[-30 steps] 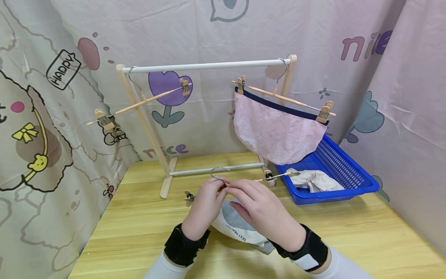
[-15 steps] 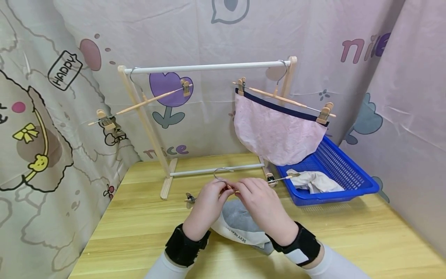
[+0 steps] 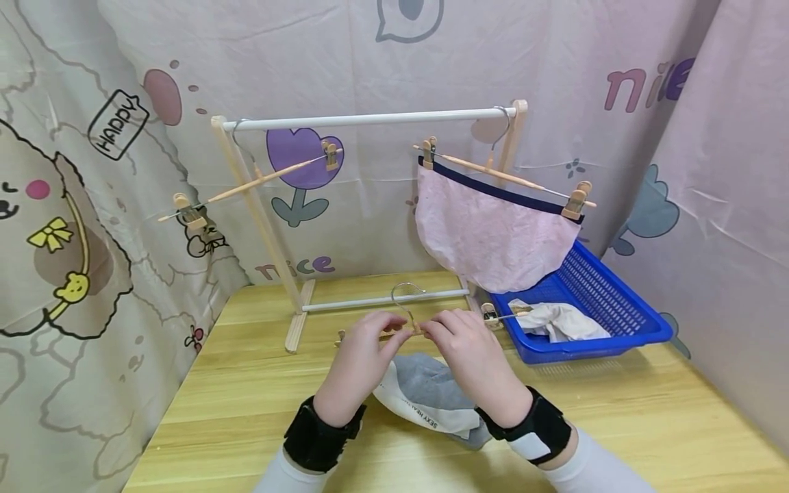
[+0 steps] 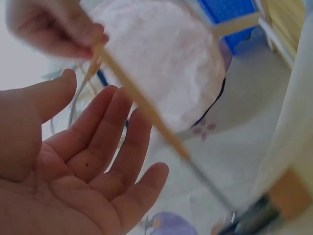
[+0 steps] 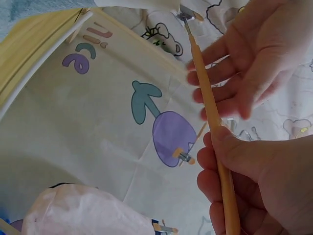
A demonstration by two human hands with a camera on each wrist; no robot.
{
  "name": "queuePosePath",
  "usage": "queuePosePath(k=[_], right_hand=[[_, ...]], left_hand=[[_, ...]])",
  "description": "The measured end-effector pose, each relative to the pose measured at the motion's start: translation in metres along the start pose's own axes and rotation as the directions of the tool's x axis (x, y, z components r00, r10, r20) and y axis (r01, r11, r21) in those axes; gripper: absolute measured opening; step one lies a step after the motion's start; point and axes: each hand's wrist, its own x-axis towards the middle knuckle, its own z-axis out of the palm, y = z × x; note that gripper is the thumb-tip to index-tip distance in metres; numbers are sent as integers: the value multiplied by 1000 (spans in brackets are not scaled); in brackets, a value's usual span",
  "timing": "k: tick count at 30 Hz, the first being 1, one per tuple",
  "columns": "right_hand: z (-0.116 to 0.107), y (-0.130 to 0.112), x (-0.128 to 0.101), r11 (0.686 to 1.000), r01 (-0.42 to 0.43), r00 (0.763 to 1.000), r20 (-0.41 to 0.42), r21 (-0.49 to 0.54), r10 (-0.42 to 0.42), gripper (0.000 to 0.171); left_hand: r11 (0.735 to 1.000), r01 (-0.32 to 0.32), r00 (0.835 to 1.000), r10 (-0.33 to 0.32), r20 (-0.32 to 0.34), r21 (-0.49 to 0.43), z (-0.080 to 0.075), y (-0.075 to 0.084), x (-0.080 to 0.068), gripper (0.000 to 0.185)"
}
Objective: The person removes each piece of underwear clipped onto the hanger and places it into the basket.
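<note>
Wooden clip hanger (image 3: 411,327) pinched by right hand (image 3: 471,356); left hand (image 3: 360,356) spread, fingers straight beside its bar, above grey garment (image 3: 425,394) on worktop (image 3: 246,404).

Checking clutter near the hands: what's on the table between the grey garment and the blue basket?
Head view: that stretch of table between the grey garment and the blue basket is bare wood. The right hand hangs above its near end, holding the clip hanger.

Both forearms are reaching forward side by side, black wrist straps showing. The left hand (image 3: 359,356) is lying open, fingers straight, beside the hanger bar (image 5: 215,127). The right hand (image 3: 466,352) is pinching that bar.
</note>
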Motion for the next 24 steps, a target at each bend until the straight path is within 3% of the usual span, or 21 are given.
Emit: queuePosePath(k=[5, 7, 13, 24], right_hand=[[2, 5, -3, 997, -38, 999, -6, 62, 38, 17], [2, 8, -5, 994, -55, 998, -8, 93, 56, 17], [4, 17, -13, 974, -123, 992, -13, 189, 128, 17], [8, 31, -26, 958, -180, 978, -62, 221, 198, 20]], left_hand=[[1000, 13, 995, -14, -95, -10, -21, -8, 1, 23], [999, 43, 994, -46, -101, -30, -30, -13, 2, 25], [985, 157, 987, -158, -8, -73, -49, -30, 2, 35], [976, 199, 978, -191, 84, -92, -49, -43, 2, 37]])
